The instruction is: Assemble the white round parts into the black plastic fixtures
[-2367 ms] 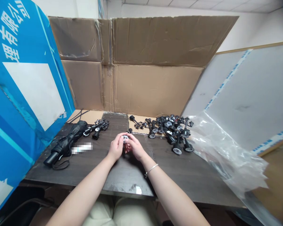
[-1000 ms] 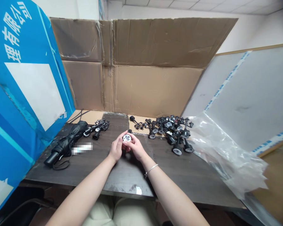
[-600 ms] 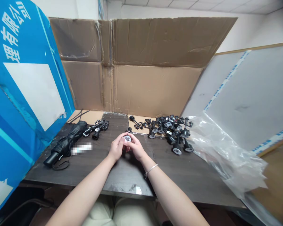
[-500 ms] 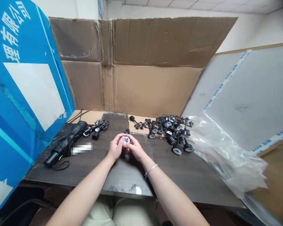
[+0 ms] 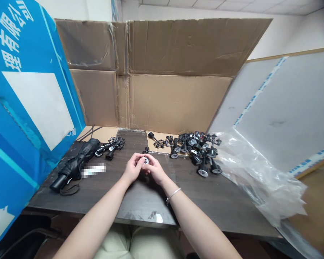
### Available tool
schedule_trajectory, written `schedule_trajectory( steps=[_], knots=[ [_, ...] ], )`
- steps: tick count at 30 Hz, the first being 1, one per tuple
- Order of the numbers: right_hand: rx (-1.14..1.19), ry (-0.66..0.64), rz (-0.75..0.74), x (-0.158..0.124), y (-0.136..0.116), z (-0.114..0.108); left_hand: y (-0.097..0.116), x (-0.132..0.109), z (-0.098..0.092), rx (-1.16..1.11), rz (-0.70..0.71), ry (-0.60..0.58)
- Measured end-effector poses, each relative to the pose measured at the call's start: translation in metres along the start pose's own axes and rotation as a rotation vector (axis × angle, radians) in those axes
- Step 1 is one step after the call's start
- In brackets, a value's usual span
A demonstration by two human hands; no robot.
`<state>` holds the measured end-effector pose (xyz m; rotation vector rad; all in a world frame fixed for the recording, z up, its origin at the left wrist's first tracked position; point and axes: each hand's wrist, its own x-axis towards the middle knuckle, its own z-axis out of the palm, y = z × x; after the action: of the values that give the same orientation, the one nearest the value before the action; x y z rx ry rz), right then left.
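Note:
Both hands meet over the middle of the dark table [image 5: 210, 201]. My left hand [image 5: 131, 168] and my right hand [image 5: 153, 169] pinch one small black part with a white round face [image 5: 145, 160] between their fingertips. Its black stem end pokes out beyond the fingers at the far side. A pile of several like black parts with white discs [image 5: 198, 151] lies to the right of my hands. A smaller group of black parts [image 5: 111, 145] lies to the left.
A folded black umbrella [image 5: 75, 162] lies at the left. Brown cardboard walls [image 5: 172, 82] stand behind, a blue printed board [image 5: 24, 93] at the left, grey panels [image 5: 286, 108] at the right. A crumpled clear plastic bag [image 5: 259, 176] covers the table's right side.
The small part was lifted and turned so its white face showed, then lowered again. My fingers have closed more round it and now cover most of the face.

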<state>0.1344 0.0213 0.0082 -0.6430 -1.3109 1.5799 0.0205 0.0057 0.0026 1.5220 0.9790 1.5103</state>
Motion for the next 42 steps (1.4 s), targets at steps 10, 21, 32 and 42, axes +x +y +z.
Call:
schedule_trajectory(
  steps=[10,21,32,42],
  knots=[
    [-0.015,0.028,0.059,0.003,0.002,-0.003,-0.006,0.001,-0.005,0.189,0.019,-0.003],
    [-0.056,0.067,-0.006,0.003,0.004,0.0,-0.005,0.003,-0.006,0.166,0.008,0.012],
    [-0.041,0.128,-0.025,0.006,0.005,-0.002,0.003,-0.003,0.0,0.191,0.027,-0.019],
    [-0.108,0.244,-0.117,0.004,0.012,0.001,0.005,-0.006,0.004,0.395,0.143,0.001]
  ],
)
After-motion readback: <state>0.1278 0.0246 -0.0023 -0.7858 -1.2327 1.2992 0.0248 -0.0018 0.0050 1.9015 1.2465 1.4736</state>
